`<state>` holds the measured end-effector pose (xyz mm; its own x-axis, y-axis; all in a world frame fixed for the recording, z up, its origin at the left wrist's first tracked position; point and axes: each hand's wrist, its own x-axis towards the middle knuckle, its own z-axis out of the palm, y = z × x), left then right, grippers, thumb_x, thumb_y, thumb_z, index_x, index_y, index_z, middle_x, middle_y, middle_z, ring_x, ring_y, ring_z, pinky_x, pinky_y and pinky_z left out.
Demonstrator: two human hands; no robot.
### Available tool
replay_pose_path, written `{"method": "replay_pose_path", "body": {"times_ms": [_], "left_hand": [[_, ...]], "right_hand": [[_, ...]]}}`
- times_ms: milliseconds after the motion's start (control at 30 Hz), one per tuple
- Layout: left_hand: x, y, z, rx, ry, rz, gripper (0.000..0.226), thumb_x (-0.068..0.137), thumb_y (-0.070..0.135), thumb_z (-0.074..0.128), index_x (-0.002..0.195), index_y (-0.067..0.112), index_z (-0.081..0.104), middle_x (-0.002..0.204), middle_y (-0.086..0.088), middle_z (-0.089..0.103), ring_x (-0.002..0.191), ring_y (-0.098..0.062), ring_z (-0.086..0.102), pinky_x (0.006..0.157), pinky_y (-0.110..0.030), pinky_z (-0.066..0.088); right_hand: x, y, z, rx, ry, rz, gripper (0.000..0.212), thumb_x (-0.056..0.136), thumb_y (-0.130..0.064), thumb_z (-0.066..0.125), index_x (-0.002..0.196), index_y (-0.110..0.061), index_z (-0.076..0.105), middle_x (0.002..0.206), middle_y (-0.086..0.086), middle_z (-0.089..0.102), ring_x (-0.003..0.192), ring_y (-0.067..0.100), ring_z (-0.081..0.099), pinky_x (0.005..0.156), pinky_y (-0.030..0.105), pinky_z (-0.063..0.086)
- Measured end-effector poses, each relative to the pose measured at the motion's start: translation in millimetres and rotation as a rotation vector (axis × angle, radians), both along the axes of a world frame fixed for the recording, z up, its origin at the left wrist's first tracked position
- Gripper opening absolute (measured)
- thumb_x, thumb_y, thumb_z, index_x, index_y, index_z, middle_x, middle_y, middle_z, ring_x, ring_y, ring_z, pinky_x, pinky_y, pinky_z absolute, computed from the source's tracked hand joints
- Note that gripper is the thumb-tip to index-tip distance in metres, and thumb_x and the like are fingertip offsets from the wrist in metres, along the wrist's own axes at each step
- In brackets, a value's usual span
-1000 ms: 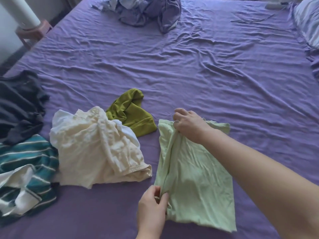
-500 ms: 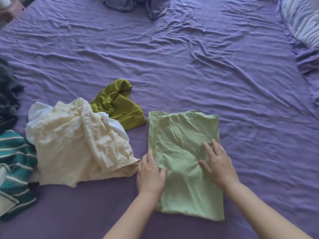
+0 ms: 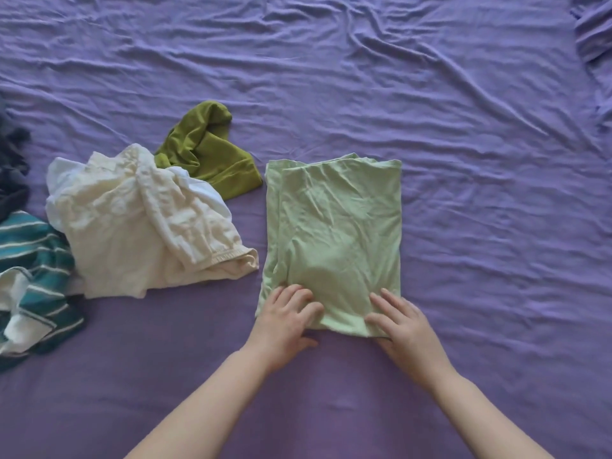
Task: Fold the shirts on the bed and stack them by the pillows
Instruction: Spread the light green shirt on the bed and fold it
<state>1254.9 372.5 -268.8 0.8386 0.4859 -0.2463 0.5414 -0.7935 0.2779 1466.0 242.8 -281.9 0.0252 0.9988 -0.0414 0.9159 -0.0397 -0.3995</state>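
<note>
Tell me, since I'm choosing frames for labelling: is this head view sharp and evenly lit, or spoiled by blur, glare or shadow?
Head view: soft, even light with no glare; the light green shirt and both hands, left and right, look reasonably sharp; only faint shadows lie in the wrinkles of the purple sheet; the striped shirt is cut off at the left edge.

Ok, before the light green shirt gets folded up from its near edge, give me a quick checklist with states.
1. Left hand on the near-left corner of the light green shirt: ok.
2. Right hand on the near-right corner: ok.
3. Grip closed on the hem: not ok, fingers lie fairly flat on it.
4. Shirt narrowed to a panel: ok, a folded layer shows along its left side.
5. Bare sheet past the far edge: ok.
6. Cream shirt apart from it: ok, a narrow gap shows.
</note>
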Motion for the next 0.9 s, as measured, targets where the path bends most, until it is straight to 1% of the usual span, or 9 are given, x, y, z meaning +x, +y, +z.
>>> {"method": "replay_pose_path", "body": {"times_ms": [100,167,233,333,433,500,600,767,900], "left_hand": [[1,5,-3,0.083,-0.012,-0.019,0.05,0.041,0.039,0.091,0.077,0.013,0.068,0.085,-0.004,0.066,0.083,-0.024,0.067,0.073,-0.031,0.055],[-2,7,-3,0.165,-0.052,-0.05,0.028,0.051,0.011,0.087,0.067,0.009,0.063,0.074,-0.007,0.063,0.071,-0.026,0.064,0.062,-0.031,0.054],[-5,9,1,0.218,-0.062,-0.075,0.027,0.049,-0.007,0.078,0.061,0.01,0.06,0.066,-0.008,0.06,0.061,-0.024,0.06,0.054,-0.03,0.052],[-9,3,19,0.172,-0.041,-0.095,0.032,0.04,-0.003,0.081,0.057,0.013,0.059,0.059,-0.003,0.058,0.052,-0.021,0.056,0.042,-0.026,0.045],[-23,-25,38,-0.001,-0.004,-0.155,0.031,0.038,0.011,0.083,0.056,0.018,0.059,0.057,0.003,0.057,0.05,-0.017,0.057,0.036,-0.025,0.041],[-37,-48,48,-0.163,0.022,-0.198,0.023,0.053,0.02,0.076,0.062,0.019,0.055,0.065,0.005,0.059,0.059,-0.016,0.06,0.042,-0.024,0.043],[-47,-60,67,-0.413,0.137,-0.121,0.007,0.081,0.024,0.047,0.078,0.019,0.044,0.091,-0.002,0.057,0.086,-0.021,0.053,0.067,-0.033,0.041],[-25,-9,92,-0.359,-0.041,0.236,0.009,0.082,0.021,0.052,0.085,0.013,0.054,0.085,-0.001,0.057,0.083,-0.021,0.053,0.07,-0.034,0.041],[13,45,87,-0.23,-0.133,0.476,0.017,0.084,0.02,0.055,0.099,0.022,0.063,0.093,0.007,0.062,0.092,-0.016,0.057,0.07,-0.031,0.041]], "right_hand": [[5,3,1,0.068,0.024,0.002,0.026,0.059,0.003,0.083,0.078,-0.009,0.071,0.105,0.008,0.071,0.103,0.033,0.065,0.082,0.049,0.054],[6,4,6,0.063,0.062,0.027,0.02,0.066,0.004,0.079,0.08,-0.006,0.07,0.1,0.006,0.072,0.1,0.032,0.066,0.08,0.047,0.055],[8,2,13,0.062,0.1,0.046,0.016,0.07,0.004,0.077,0.082,-0.004,0.069,0.094,0.005,0.072,0.095,0.029,0.068,0.075,0.041,0.057],[12,-9,31,0.039,0.119,0.066,0.014,0.071,0.0,0.076,0.081,-0.006,0.069,0.086,0.003,0.072,0.082,0.023,0.07,0.07,0.036,0.057],[13,-34,49,-0.197,0.051,0.155,0.008,0.082,-0.015,0.069,0.089,-0.017,0.068,0.088,-0.005,0.069,0.082,0.014,0.065,0.087,0.029,0.049],[13,-59,60,-0.473,0.112,0.171,0.01,0.093,-0.028,0.052,0.093,-0.024,0.061,0.094,-0.006,0.065,0.086,0.013,0.055,0.083,0.02,0.038],[18,-73,83,-0.673,0.359,0.089,0.016,0.092,-0.031,0.048,0.082,-0.018,0.046,0.078,-0.005,0.055,0.071,0.007,0.046,0.066,0.025,0.037],[32,-13,106,-0.454,0.601,-0.224,0.012,0.09,-0.018,0.057,0.078,-0.015,0.059,0.066,-0.009,0.05,0.062,0.002,0.04,0.061,0.025,0.035],[46,59,87,-0.304,0.526,-0.484,0.009,0.086,-0.021,0.059,0.077,-0.018,0.063,0.069,-0.006,0.057,0.064,0.008,0.048,0.058,0.021,0.036]]}}
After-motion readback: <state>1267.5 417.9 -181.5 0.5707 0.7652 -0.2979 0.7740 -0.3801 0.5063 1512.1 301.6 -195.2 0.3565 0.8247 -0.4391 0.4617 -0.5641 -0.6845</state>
